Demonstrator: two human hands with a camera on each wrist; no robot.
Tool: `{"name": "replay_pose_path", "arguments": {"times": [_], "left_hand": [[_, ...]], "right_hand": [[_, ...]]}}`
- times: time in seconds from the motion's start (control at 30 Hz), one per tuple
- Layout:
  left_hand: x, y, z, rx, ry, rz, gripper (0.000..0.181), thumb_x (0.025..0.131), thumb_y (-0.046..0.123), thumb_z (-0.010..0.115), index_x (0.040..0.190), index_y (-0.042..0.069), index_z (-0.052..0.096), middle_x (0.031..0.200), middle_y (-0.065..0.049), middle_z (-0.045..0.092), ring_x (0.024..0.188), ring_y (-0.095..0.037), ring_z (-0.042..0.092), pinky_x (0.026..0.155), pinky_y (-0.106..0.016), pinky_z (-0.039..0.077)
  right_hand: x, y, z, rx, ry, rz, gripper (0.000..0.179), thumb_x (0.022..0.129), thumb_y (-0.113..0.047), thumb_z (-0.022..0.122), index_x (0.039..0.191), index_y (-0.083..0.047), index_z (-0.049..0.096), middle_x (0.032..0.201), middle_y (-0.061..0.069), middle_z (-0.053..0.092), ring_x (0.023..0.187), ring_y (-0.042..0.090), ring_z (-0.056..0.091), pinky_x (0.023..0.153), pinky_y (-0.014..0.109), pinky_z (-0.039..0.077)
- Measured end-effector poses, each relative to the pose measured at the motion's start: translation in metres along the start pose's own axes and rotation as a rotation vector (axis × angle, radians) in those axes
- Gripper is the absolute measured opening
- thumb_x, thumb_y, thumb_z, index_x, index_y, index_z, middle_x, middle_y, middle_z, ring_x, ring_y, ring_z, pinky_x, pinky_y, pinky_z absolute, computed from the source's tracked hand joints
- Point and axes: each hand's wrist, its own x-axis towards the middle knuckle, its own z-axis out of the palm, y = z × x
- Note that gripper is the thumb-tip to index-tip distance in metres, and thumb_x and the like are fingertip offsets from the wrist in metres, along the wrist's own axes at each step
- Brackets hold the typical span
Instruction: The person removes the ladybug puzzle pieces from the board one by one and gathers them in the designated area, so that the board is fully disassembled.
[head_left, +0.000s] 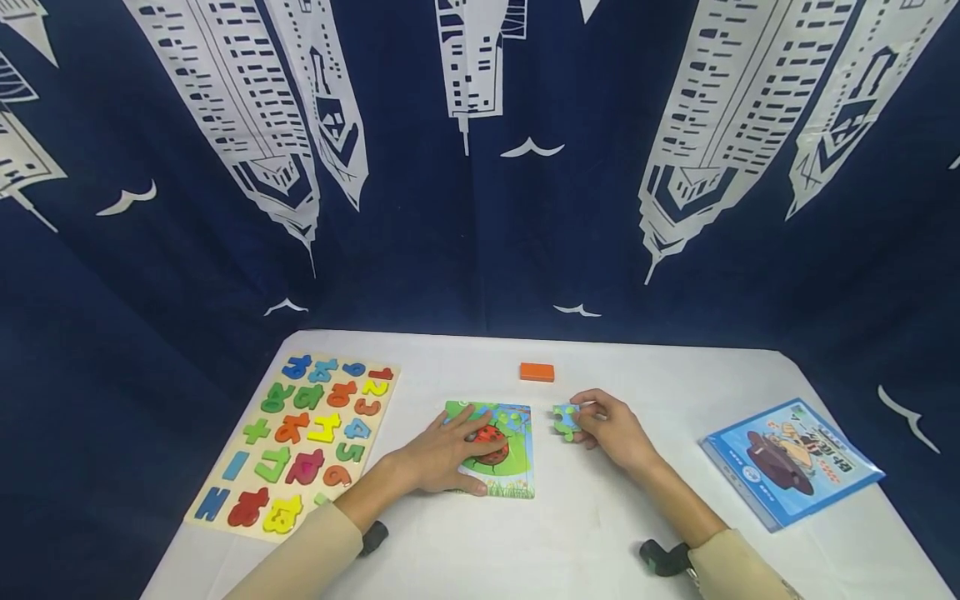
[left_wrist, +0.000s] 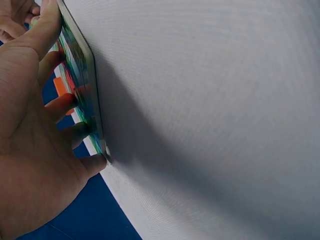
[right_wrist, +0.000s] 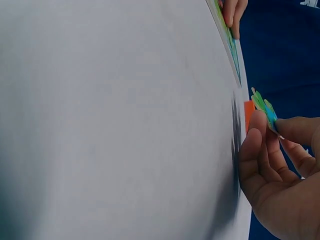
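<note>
A square ladybug jigsaw puzzle [head_left: 517, 475] in a thin tray lies at the middle of the table. My left hand [head_left: 442, 457] rests on it with fingers spread, covering its left part and some of the ladybug. In the left wrist view the fingertips meet the puzzle [left_wrist: 82, 65] face near its edge. To the right of the puzzle, my right hand [head_left: 611, 429] pinches a green and blue jigsaw piece [head_left: 565, 419] between thumb and fingers. The right wrist view shows that piece [right_wrist: 266, 109] held above the table, its shadow falling on the white surface.
A wooden board [head_left: 251, 462] of colourful numbers and shapes lies at the left. An orange block [head_left: 537, 372] sits behind the puzzle. A blue box or book [head_left: 795, 458] is at the right. Dark wrist devices [head_left: 663, 558] show near both sleeves. A navy curtain [head_left: 480, 233] hangs behind.
</note>
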Motion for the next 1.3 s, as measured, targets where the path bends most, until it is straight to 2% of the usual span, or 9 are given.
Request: {"name": "replay_pose_path", "arguments": {"times": [0.13, 0.4, 0.57, 0.73, 0.97, 1.17, 1.3], "left_hand": [[0.0, -0.001, 0.001, -0.002, -0.001, 0.0, 0.076, 0.088, 0.067, 0.06, 0.155, 0.041, 0.036, 0.169, -0.003, 0.014, 0.155, -0.034, 0.008, 0.12, -0.064, 0.016], [0.001, -0.001, 0.001, 0.0, 0.006, 0.01, 0.076, 0.088, 0.067, 0.06, 0.155, 0.04, 0.036, 0.169, -0.004, 0.015, 0.155, -0.035, 0.01, 0.119, -0.063, 0.018], [0.0, 0.0, 0.001, -0.009, 0.002, 0.001, 0.075, 0.088, 0.066, 0.061, 0.155, 0.041, 0.037, 0.169, -0.004, 0.016, 0.155, -0.034, 0.01, 0.12, -0.063, 0.018], [0.0, 0.0, 0.001, -0.009, 0.004, 0.0, 0.075, 0.089, 0.065, 0.061, 0.155, 0.042, 0.036, 0.169, -0.004, 0.016, 0.155, -0.034, 0.009, 0.12, -0.062, 0.019], [0.001, 0.0, 0.001, -0.005, 0.008, 0.004, 0.075, 0.088, 0.065, 0.062, 0.155, 0.043, 0.036, 0.168, -0.003, 0.017, 0.155, -0.034, 0.01, 0.12, -0.062, 0.019], [0.001, 0.0, 0.001, -0.005, 0.009, 0.007, 0.075, 0.088, 0.065, 0.062, 0.155, 0.043, 0.036, 0.168, -0.004, 0.018, 0.155, -0.034, 0.01, 0.119, -0.062, 0.019], [0.001, -0.001, 0.001, -0.005, 0.01, 0.003, 0.075, 0.088, 0.065, 0.062, 0.155, 0.043, 0.036, 0.168, -0.003, 0.018, 0.155, -0.033, 0.01, 0.119, -0.062, 0.019]], "right_hand": [[-0.005, 0.005, -0.013, -0.002, 0.016, 0.004, 0.031, 0.099, -0.011, 0.06, 0.129, -0.002, 0.058, 0.103, 0.016, 0.065, 0.08, 0.026, 0.072, 0.068, 0.034, 0.059], [-0.007, 0.016, -0.038, -0.073, 0.083, -0.012, 0.031, 0.101, -0.011, 0.058, 0.13, -0.001, 0.057, 0.104, 0.018, 0.064, 0.077, 0.022, 0.072, 0.065, 0.031, 0.059], [-0.007, 0.022, -0.047, -0.115, 0.114, -0.001, 0.032, 0.101, -0.013, 0.059, 0.13, -0.002, 0.057, 0.106, 0.017, 0.065, 0.075, 0.019, 0.071, 0.062, 0.029, 0.058], [-0.006, 0.028, -0.053, -0.205, 0.151, 0.011, 0.032, 0.1, -0.015, 0.059, 0.13, -0.004, 0.06, 0.106, 0.015, 0.067, 0.074, 0.016, 0.07, 0.057, 0.026, 0.052], [-0.004, 0.034, -0.057, -0.328, 0.208, -0.032, 0.03, 0.099, -0.014, 0.061, 0.126, -0.003, 0.063, 0.1, 0.014, 0.07, 0.073, 0.014, 0.068, 0.061, 0.023, 0.05], [-0.005, 0.036, -0.061, -0.447, 0.238, -0.045, 0.032, 0.099, -0.02, 0.062, 0.125, -0.002, 0.066, 0.1, 0.013, 0.071, 0.084, 0.022, 0.066, 0.07, 0.032, 0.05], [-0.005, 0.036, -0.063, -0.474, 0.246, -0.042, 0.033, 0.098, -0.022, 0.062, 0.123, -0.001, 0.067, 0.1, 0.014, 0.071, 0.087, 0.026, 0.067, 0.073, 0.036, 0.051]]}}
